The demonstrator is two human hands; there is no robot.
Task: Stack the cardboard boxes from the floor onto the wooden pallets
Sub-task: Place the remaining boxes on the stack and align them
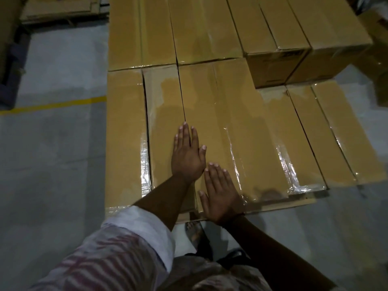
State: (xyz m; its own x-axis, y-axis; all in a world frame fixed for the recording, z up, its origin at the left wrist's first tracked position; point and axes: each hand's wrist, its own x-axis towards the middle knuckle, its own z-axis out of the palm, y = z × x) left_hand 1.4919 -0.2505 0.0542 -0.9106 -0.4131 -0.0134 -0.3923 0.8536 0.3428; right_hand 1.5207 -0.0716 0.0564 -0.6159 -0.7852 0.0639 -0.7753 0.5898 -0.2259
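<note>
Cardboard boxes [241, 122] fill the middle of the view in one tight layer, long sides running near to far. A second tier [294, 43] is just begun at the far right, so plenty of stacking looks left. The pallet itself is hidden underneath, and no loose box shows on the grey floor [52, 164]. Both arms reach forward. The left hand [188, 156] lies flat across a seam between two box tops, fingers [185, 133] straight. The right hand [221, 194], just nearer, presses palm-down at the near edge, gripping nothing.
</note>
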